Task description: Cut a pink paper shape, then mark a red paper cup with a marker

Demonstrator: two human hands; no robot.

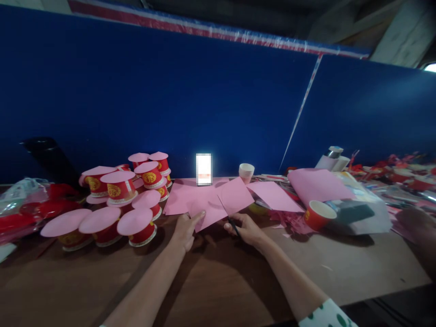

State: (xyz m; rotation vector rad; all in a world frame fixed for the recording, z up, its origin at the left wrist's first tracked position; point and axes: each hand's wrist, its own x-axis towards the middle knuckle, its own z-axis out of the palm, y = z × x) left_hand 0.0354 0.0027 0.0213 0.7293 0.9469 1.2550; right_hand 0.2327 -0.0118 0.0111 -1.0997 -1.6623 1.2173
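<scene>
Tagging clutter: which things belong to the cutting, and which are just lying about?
In use:
- pink sheet, in left hand
- scissors, in right hand
- pink-topped red cups, probably

Lying about, apparently:
- black cylinder
- bright rectangle
- white cup

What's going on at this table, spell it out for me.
The person's left hand holds a pink sheet near its lower edge, while the right hand has dark-handled scissors in its grip, the blades at the paper. It looks like cutting in progress. To the left on the table stand red cups, many topped with pink paper discs.
</scene>
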